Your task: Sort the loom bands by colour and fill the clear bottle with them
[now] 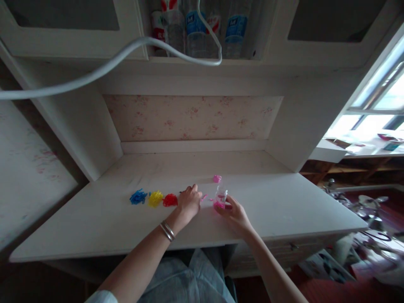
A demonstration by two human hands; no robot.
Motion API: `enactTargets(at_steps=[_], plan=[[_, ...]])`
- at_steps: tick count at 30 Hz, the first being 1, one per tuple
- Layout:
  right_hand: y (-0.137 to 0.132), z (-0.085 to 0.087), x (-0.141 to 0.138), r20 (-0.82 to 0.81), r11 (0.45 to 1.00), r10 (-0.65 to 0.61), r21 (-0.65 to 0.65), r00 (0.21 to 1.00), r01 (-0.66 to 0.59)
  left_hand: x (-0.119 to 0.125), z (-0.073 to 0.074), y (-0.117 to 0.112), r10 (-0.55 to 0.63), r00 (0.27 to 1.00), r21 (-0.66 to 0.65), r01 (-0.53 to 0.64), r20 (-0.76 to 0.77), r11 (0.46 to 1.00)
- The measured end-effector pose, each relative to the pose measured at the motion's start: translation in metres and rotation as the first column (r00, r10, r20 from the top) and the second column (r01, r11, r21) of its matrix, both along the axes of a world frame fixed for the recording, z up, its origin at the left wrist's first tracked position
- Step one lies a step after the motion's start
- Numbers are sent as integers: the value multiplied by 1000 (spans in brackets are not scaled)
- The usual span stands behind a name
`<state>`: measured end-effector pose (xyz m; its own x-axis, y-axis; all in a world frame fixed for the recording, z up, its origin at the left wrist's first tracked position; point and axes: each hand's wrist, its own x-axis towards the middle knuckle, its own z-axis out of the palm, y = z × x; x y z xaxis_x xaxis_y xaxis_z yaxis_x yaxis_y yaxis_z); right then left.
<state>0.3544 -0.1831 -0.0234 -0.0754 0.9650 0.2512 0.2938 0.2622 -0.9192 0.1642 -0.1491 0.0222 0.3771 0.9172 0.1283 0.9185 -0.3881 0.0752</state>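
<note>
My right hand [235, 213] is wrapped around the lower part of a small clear jar [221, 194] that stands on the white desk. Bright pink pieces lie at the jar's bottom. A pink lid [217, 178] rests behind it. My left hand [190, 199] is bent down to the desktop with its fingers curled together; what they pinch, if anything, is hidden. A few pink strips [203, 197] lie between the two hands. Left of my left hand sit small piles of thin strands: red [170, 200], yellow [155, 198] and blue [138, 196]. Something dark shows partly beside my left fingers.
The white desk [277, 202] has side panels and a flowered back wall [189, 118]. Above is a shelf holding several plastic bottles [195, 25]. A white cable [120, 57] hangs across the upper view. A cluttered area with metal objects [372, 206] lies beyond the desk's right edge.
</note>
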Motion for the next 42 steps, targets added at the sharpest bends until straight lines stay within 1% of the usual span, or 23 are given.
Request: enactTargets(at_steps=[3, 9, 12, 13, 15, 17, 19, 20, 22, 24, 26, 31, 33, 36, 39, 41, 42], plan=[[-2, 2, 1, 11, 1000, 7, -3, 1000, -7, 4, 1, 5, -14, 1000, -40, 15, 8, 999], [-2, 3, 0, 2, 1000, -9, 24, 1000, 9, 4, -1, 7, -20, 999, -62, 23, 43, 998], [-2, 3, 0, 8, 1000, -6, 19, 1000, 6, 1, 4, 9, -22, 997, -53, 26, 79, 998], [-2, 3, 0, 11, 1000, -3, 15, 1000, 3, 1, 8, 10, -24, 992, -40, 30, 127, 999], [-3, 3, 0, 15, 1000, -6, 12, 1000, 6, 1, 21, 12, -36, 958, -22, 44, 284, 999], [-3, 4, 0, 20, 1000, -18, 14, 1000, 18, 2, 39, 12, -63, 880, -23, 84, 470, 996], [-3, 4, 0, 23, 999, -32, 17, 999, 31, 6, 58, 10, -106, 789, -22, 150, 606, 988], [-3, 5, -1, 24, 999, -36, 15, 999, 36, 9, 67, 8, -129, 754, -6, 174, 645, 985], [-3, 5, -1, 27, 999, -45, 11, 999, 44, 16, 80, 4, -148, 712, 12, 192, 686, 981], [-3, 6, -2, 36, 998, -56, 8, 998, 55, 23, 86, 2, -147, 696, 1, 206, 703, 979], [-3, 6, -2, 48, 998, -61, 6, 997, 61, 30, 85, 1, -133, 692, -28, 216, 710, 976], [-2, 4, -1, 48, 999, -40, -2, 998, 40, 38, 71, 5, -103, 690, -92, 240, 716, 966], [-1, 3, -1, 42, 1000, -25, -5, 999, 25, 37, 69, 6, -95, 691, -110, 247, 716, 963], [-1, 1, -1, 38, 1000, -14, -10, 999, 14, 34, 69, 5, -80, 689, -117, 234, 720, 965], [0, 0, 0, 38, 1000, -21, -21, 999, 22, 29, 69, 1, -72, 661, -86, 203, 747, 975], [1, -1, 0, 44, 999, -24, -36, 999, 25, 25, 62, -5, -48, 634, -92, 185, 771, 978], [2, -1, -1, 50, 999, -27, -31, 998, 29, 23, 57, -9, -30, 623, -107, 181, 782, 978]])
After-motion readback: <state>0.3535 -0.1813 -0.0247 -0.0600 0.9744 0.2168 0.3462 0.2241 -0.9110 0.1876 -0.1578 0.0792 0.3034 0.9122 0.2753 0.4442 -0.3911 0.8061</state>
